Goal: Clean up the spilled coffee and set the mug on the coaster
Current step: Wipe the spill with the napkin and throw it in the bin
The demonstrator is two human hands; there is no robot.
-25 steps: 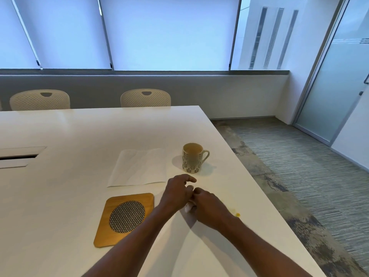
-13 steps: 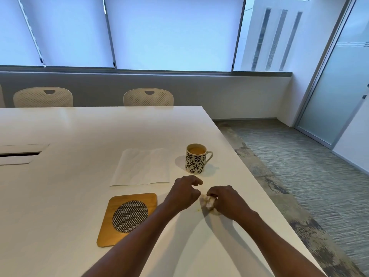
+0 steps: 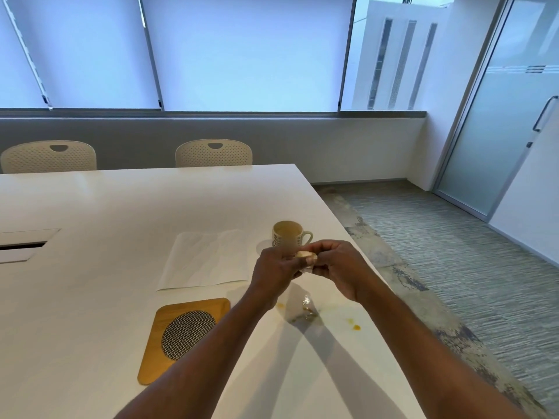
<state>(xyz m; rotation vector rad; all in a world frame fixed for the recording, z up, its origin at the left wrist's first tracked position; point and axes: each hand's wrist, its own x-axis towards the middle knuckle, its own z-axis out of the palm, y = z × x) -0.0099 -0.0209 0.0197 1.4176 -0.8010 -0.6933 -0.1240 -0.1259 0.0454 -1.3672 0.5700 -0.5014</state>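
A patterned mug (image 3: 287,235) holding coffee stands upright on the white table (image 3: 106,213), partly hidden behind my hands. My left hand (image 3: 273,272) and my right hand (image 3: 340,269) are raised above the table and together pinch a small crumpled, coffee-stained tissue (image 3: 307,258). Below them, coffee spill marks (image 3: 305,313) and orange drops (image 3: 354,325) lie on the table. The wooden coaster (image 3: 181,334) with a round woven centre lies to the left, bare. A flat white napkin (image 3: 205,260) lies beyond the coaster, left of the mug.
The table's right edge (image 3: 357,267) runs close to the mug and spill, with carpet floor beyond. Two cream chairs (image 3: 213,154) stand at the far side. A cable slot (image 3: 21,246) opens in the table at the left. A glass door (image 3: 514,116) is at the right.
Both hands have lifted off the table with the crumpled tissue and now hold it in front of the mug. The wet spill patch where they were wiping is uncovered.
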